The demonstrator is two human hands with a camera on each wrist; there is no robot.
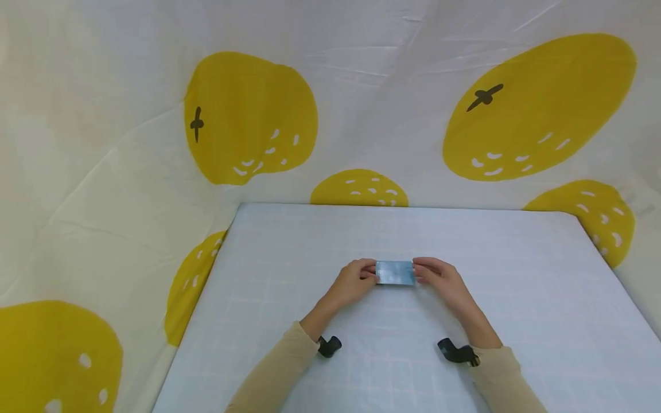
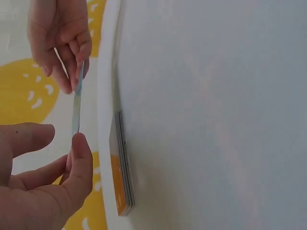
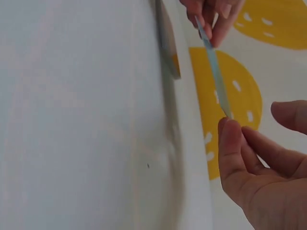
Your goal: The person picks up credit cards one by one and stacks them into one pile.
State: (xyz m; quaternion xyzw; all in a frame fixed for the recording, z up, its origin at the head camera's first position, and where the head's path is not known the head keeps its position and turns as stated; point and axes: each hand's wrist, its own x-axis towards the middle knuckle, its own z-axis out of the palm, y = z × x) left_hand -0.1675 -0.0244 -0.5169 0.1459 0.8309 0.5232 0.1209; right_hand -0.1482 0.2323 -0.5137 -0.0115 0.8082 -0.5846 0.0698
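A thin light-blue card [image 1: 395, 272] is held up by its two short ends, one hand at each side. My left hand [image 1: 353, 285] pinches the left end between fingers. The right end is pinched by my right hand [image 1: 443, 284]. Seen edge-on in both wrist views, the card is very thin and stands apart from the table. Below it, a small stack of flat cards [image 2: 123, 167], with orange and white on its top, lies on the table. That stack cannot be made out in the head view.
A pale, faintly checked cloth covers the table [image 1: 289, 246]. Its far edge meets a white sheet [image 1: 377, 115] printed with large yellow fruit. Black wrist cameras [image 1: 455, 351] are worn near the beige sleeves.
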